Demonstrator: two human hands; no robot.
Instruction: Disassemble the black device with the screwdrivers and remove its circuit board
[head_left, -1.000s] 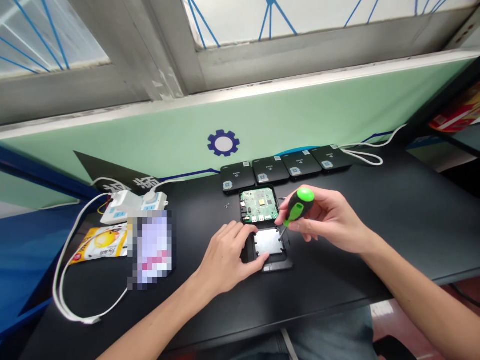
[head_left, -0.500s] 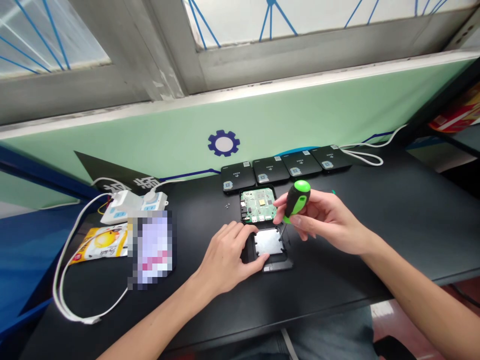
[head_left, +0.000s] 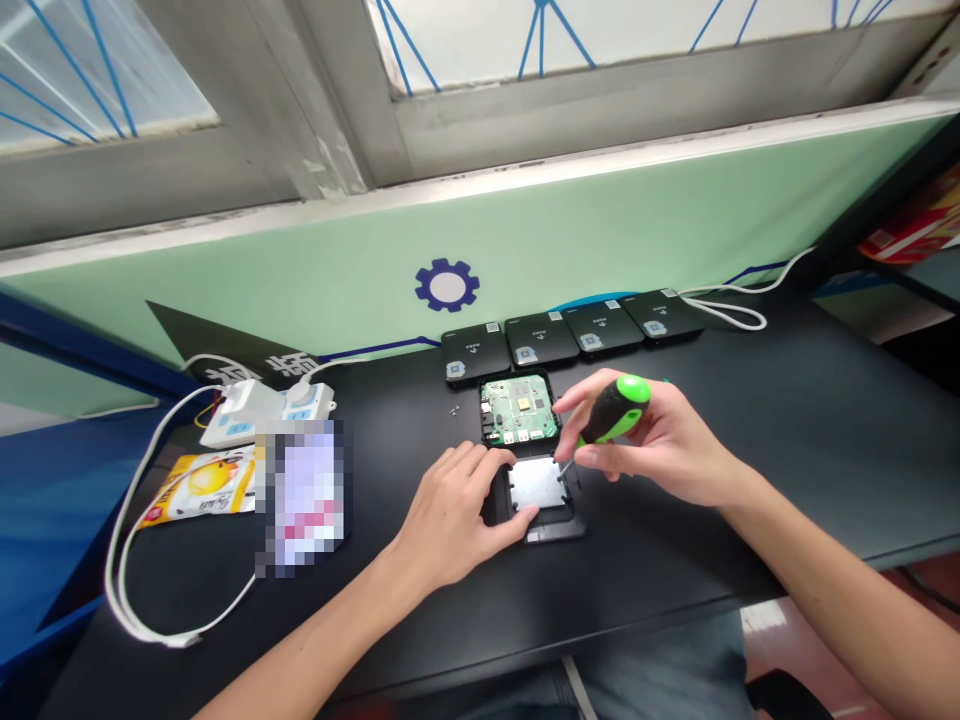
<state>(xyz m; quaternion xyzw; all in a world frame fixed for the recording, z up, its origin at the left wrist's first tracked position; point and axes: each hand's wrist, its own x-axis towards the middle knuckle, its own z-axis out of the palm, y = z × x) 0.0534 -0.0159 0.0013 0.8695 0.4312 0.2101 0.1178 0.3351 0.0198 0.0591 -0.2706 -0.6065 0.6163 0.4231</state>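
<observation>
My right hand [head_left: 652, 440] grips a green and black screwdriver [head_left: 616, 407], tilted with its handle to the upper right. The shaft reaches down to the right edge of a silver metal plate [head_left: 537, 483]. That plate lies in a black plastic cover [head_left: 556, 530] flat on the table. My left hand [head_left: 459, 510] is closed around the cover's left side, thumb at the lower edge and index finger at the upper corner. Just behind sits an open black case with a green circuit board [head_left: 517, 408] in it. Several small screws [head_left: 454, 410] lie to the board's left.
Several closed black boxes [head_left: 474, 354] stand in a row along the wall. At left are a white power strip [head_left: 268, 412], a looped white cable [head_left: 112, 560], a yellow snack packet [head_left: 201, 484] and a blurred-out item [head_left: 307, 495]. Another white cable [head_left: 739, 318] lies at the back right.
My right hand has tipped the screwdriver's handle to the right and slightly down, so it leans more. The left hand and the cover have stayed in place.
</observation>
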